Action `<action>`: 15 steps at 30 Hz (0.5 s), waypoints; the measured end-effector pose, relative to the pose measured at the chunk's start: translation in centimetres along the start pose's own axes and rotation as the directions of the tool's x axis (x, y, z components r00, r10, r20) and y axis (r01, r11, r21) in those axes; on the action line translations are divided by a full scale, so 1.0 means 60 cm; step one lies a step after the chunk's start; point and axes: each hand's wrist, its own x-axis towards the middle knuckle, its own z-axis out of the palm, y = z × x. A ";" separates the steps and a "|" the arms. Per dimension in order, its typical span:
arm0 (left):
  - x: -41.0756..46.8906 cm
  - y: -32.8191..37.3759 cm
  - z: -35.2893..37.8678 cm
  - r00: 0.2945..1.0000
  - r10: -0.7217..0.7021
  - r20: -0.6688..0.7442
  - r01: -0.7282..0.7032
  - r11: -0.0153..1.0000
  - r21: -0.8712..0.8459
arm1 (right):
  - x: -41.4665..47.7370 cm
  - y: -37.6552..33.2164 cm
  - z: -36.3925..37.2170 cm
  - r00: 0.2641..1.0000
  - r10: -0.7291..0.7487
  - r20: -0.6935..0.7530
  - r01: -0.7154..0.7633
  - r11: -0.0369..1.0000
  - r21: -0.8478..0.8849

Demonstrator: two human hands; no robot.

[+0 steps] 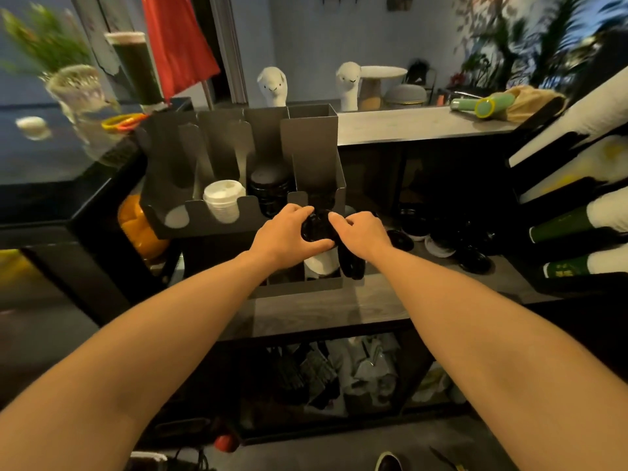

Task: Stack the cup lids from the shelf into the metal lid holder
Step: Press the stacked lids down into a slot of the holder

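The grey metal lid holder [190, 219] stands on the shelf with several slots. One slot holds a white lid stack [222, 200], the slot beside it a black lid stack [270, 188]. Just in front of the rightmost slot, my left hand [283, 237] and my right hand [362, 232] together grip a black lid [317, 227] between them. Below my hands, a white lid stack [321, 265] and a black lid stack [351, 263] sit in a lower holder. More loose black and white lids [441, 239] lie on the shelf to the right.
Stacked paper cups [577, 226] lie in a rack at the far right. Two white alpaca figures [273, 86] stand on the counter behind the holder. A tall dark drink [136, 66] and glassware sit at the left. Bags fill the lower shelf [339, 375].
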 end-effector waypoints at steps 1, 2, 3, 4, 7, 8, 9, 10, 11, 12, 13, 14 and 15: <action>0.001 0.000 -0.007 1.000 0.003 -0.007 -0.003 1.000 0.020 | 0.002 -0.006 -0.002 1.000 -0.008 0.000 0.008 1.000 -0.008; 0.003 -0.001 -0.013 1.000 -0.001 -0.017 0.002 0.999 0.039 | 0.004 -0.010 -0.004 1.000 -0.023 -0.001 0.023 1.000 -0.021; 0.007 0.000 -0.018 1.000 -0.010 -0.028 0.012 0.998 0.057 | 0.005 -0.015 -0.007 0.999 -0.040 -0.002 0.039 0.998 -0.040; 0.012 0.001 -0.023 0.999 -0.019 -0.042 0.022 0.997 0.072 | 0.008 -0.018 -0.011 0.999 -0.052 -0.001 0.052 0.997 -0.063; 0.028 0.006 -0.036 0.996 -0.032 -0.079 0.039 0.995 0.094 | 0.018 -0.023 -0.029 0.996 -0.085 0.030 0.089 0.982 -0.165; 0.036 0.009 -0.040 0.996 -0.033 -0.087 0.042 0.994 0.100 | 0.023 -0.024 -0.036 0.993 -0.101 0.060 0.111 0.973 -0.204; 0.044 0.012 -0.045 0.995 -0.035 -0.093 0.046 0.992 0.115 | 0.028 -0.025 -0.041 0.989 -0.117 0.094 0.137 0.962 -0.238; 0.053 0.015 -0.051 0.995 -0.039 -0.095 0.052 0.989 0.136 | 0.034 -0.026 -0.046 0.983 -0.133 0.130 0.164 0.951 -0.263; 0.063 0.019 -0.055 0.994 -0.042 -0.096 0.057 0.987 0.151 | 0.039 -0.029 -0.052 0.975 -0.149 0.164 0.191 0.941 -0.278; 0.075 0.023 -0.057 0.994 -0.046 -0.096 0.061 0.985 0.159 | 0.045 -0.031 -0.057 0.968 -0.158 0.196 0.211 0.934 -0.289; 0.088 0.027 -0.058 0.994 -0.052 -0.093 0.067 0.985 0.161 | 0.051 -0.035 -0.063 0.962 -0.162 0.219 0.224 0.928 -0.298; 0.099 0.032 -0.059 0.994 -0.062 -0.087 0.076 0.984 0.163 | 0.058 -0.039 -0.069 0.959 -0.160 0.233 0.229 0.925 -0.304; 0.110 0.037 -0.060 0.994 -0.072 -0.079 0.085 0.982 0.169 | 0.065 -0.043 -0.074 0.957 -0.161 0.242 0.232 0.924 -0.304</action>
